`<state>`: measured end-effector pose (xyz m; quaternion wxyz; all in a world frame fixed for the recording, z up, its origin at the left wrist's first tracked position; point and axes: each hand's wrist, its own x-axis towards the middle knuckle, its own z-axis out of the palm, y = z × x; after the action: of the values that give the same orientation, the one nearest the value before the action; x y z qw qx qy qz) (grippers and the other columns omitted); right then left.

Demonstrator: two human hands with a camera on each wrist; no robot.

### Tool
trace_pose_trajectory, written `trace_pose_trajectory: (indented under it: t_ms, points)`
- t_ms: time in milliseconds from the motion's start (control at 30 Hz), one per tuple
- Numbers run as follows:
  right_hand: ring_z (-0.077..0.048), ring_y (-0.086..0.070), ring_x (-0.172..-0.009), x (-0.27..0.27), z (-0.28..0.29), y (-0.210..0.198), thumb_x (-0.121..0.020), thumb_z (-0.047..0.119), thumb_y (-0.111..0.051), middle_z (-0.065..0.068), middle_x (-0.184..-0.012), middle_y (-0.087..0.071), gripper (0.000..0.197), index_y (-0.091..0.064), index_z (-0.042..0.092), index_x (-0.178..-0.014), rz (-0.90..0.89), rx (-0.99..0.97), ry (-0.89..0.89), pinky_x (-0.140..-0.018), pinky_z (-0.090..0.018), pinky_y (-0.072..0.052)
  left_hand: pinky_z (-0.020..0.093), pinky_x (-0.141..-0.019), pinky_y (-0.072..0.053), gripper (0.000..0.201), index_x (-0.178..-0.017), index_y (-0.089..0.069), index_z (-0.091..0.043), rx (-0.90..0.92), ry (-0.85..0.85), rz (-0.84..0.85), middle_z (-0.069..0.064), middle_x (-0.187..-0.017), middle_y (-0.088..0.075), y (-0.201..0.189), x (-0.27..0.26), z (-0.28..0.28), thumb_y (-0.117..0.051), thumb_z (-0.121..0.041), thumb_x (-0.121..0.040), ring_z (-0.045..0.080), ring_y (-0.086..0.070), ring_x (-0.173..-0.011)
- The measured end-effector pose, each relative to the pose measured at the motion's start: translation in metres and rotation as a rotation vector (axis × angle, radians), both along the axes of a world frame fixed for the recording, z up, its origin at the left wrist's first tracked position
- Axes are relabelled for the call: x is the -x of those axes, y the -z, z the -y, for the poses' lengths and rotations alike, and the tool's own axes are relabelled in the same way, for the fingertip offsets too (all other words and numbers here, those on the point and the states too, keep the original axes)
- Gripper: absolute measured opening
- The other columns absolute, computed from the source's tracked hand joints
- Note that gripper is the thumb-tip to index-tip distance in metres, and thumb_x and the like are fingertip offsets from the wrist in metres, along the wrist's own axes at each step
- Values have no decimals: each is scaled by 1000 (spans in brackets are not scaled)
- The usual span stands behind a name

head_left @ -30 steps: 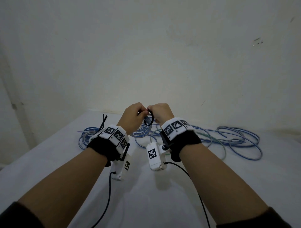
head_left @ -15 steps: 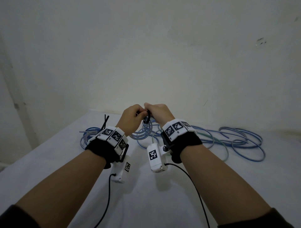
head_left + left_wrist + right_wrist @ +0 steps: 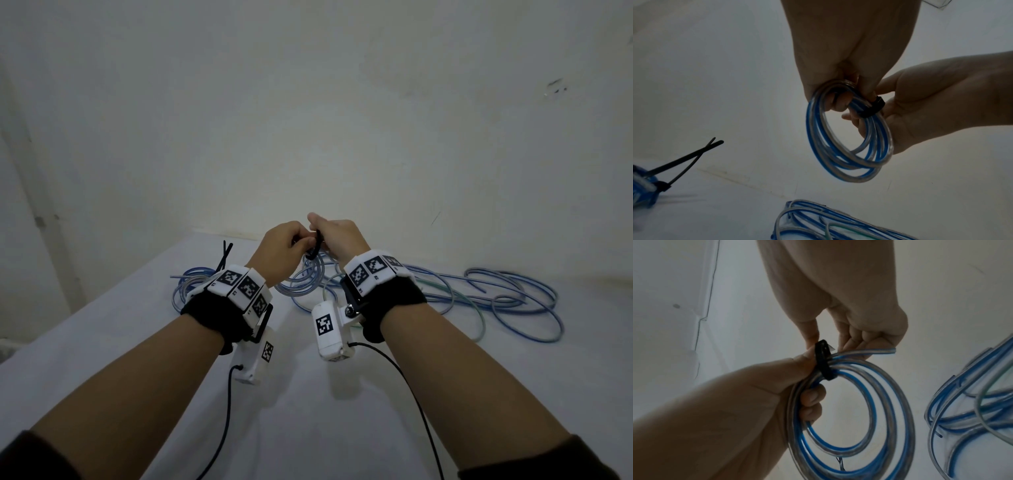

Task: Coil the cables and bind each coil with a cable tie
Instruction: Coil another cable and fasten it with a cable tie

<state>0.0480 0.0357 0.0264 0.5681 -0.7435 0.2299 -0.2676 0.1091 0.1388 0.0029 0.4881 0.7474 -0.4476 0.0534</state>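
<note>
Both hands hold a small coil of blue-and-clear cable (image 3: 849,146) above the white table (image 3: 308,428). My left hand (image 3: 301,244) grips the top of the coil (image 3: 859,410), with fingers through the loops and the thumb against a black cable tie (image 3: 823,360). That tie (image 3: 873,107) wraps the coil's strands. My right hand (image 3: 322,237) pinches the tie (image 3: 317,245) at its upper end between thumb and forefinger. The coil (image 3: 305,277) hangs below both hands.
A tied blue coil (image 3: 191,287) lies at the left, its black tie tails (image 3: 684,162) sticking up. Loose blue and greenish cables (image 3: 479,298) sprawl over the table's right side, near the wall. Part of this loose cable (image 3: 972,410) lies just right of the held coil.
The open black loop of the tie has drawn smaller and now sits close around the coil. Both hands have stayed together and risen slightly.
</note>
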Motion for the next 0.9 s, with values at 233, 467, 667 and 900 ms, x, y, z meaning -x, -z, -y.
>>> trace_pose_trajectory:
  t_ms: [233, 467, 667, 900]
  points:
    - [-21, -49, -65, -6, -2, 3, -85, 16, -59, -4, -60, -51, 30, -49, 13, -57, -34, 99, 90, -70, -35, -44, 26, -74, -45, 17, -77, -55, -14, -26, 54, 41, 3, -83, -61, 2, 0, -1, -52, -11, -93, 21, -58, -82]
    - [-25, -58, -70, -5, -6, 3, -89, 27, -56, -12, -75, -62, 29, -62, 11, -66, -13, -41, -63, -70, -35, -46, 14, -67, -40, 16, -79, -54, -16, 71, -29, -25, -6, -78, -58, 3, -7, -3, -51, -16, -95, 13, -55, -79]
    - [-36, -64, -94, -9, -11, 5, -89, 17, -55, -15, -85, -64, 26, -56, 15, -62, 36, -8, 27, -90, -48, -51, 35, -82, -49, 12, -83, -55, -14, 84, 9, -49, -3, -80, -60, 1, -6, -3, -51, -14, -94, 22, -61, -86]
    - [-26, -59, -71, -11, -22, 1, -82, 26, -60, -15, -71, -60, 26, -62, 7, -64, 62, -29, -14, -82, -47, -53, 31, -83, -49, 11, -88, -56, -12, 103, -41, -84, 9, -93, -67, -3, -12, -7, -50, -16, -95, 21, -63, -90]
